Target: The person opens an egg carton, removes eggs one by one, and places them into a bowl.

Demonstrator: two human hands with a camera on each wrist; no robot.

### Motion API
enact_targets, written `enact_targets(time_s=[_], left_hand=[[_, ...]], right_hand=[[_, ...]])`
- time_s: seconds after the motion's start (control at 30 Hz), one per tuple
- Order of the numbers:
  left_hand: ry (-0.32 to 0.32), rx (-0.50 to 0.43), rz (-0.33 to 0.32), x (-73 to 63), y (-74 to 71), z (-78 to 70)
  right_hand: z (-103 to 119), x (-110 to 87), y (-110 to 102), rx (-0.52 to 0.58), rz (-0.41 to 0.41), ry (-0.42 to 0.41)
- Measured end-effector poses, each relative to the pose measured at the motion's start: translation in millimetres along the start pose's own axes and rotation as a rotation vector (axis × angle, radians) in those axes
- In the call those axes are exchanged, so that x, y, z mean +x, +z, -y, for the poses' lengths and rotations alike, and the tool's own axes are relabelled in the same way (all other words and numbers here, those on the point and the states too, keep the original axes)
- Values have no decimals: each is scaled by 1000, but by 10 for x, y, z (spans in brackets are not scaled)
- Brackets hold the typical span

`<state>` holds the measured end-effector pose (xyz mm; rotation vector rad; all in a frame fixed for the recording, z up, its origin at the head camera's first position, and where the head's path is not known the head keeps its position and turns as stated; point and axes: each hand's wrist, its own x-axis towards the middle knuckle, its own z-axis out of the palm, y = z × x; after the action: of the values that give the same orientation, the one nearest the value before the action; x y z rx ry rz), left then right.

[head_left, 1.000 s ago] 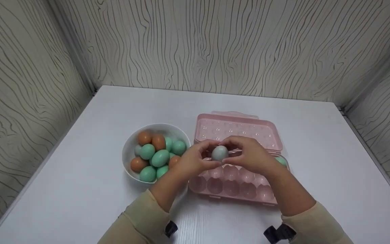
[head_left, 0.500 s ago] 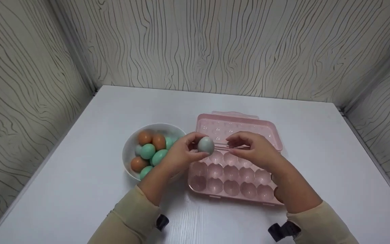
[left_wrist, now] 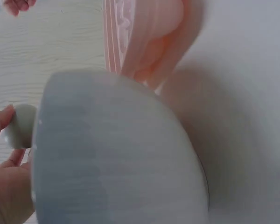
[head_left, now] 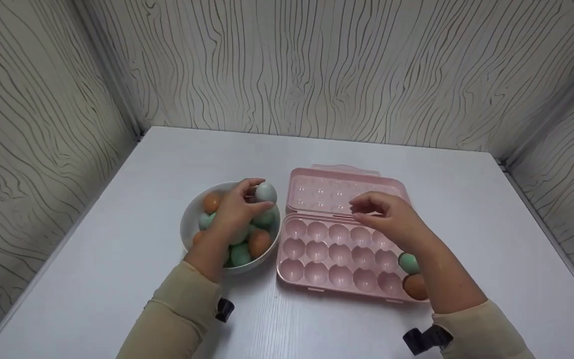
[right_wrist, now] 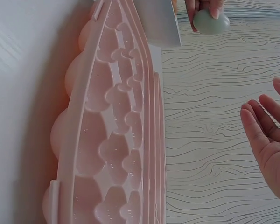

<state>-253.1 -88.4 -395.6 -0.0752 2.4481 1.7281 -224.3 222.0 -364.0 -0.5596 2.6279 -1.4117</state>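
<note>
Here the left hand [head_left: 234, 212] grips a pale egg [head_left: 265, 192], hiding bowl [head_left: 190, 219] eggs; right hand [head_left: 391, 219] fingers relaxed, empty

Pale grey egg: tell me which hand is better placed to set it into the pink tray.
Left, probably. The left hand already pinches the pale grey egg over the white bowl, beside the pink tray. The right hand hovers open above the tray, holding nothing.

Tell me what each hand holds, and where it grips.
The left hand pinches a pale grey egg by its sides with the fingertips. The right hand holds nothing.
</note>
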Motion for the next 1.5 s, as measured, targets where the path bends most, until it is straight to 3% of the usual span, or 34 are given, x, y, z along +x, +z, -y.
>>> enact_targets(time_s=[0.27, 0.53, 0.87, 1.07, 1.5], left_hand=[[-90, 54, -56, 144, -28, 111], [-64, 97, -160, 187, 52, 118], [-43, 123, -238, 188, 137, 101], [-56, 131, -222, 197, 144, 101], [-107, -19, -176, 207, 99, 115]], right_hand=[[-55, -28, 0, 6, -2, 11], [-71, -50, -13, 3, -10, 1], [-67, -55, -23, -13, -6, 0], [-95, -51, -28, -28, -10, 19], [-85, -65, -20, -27, -8, 13]])
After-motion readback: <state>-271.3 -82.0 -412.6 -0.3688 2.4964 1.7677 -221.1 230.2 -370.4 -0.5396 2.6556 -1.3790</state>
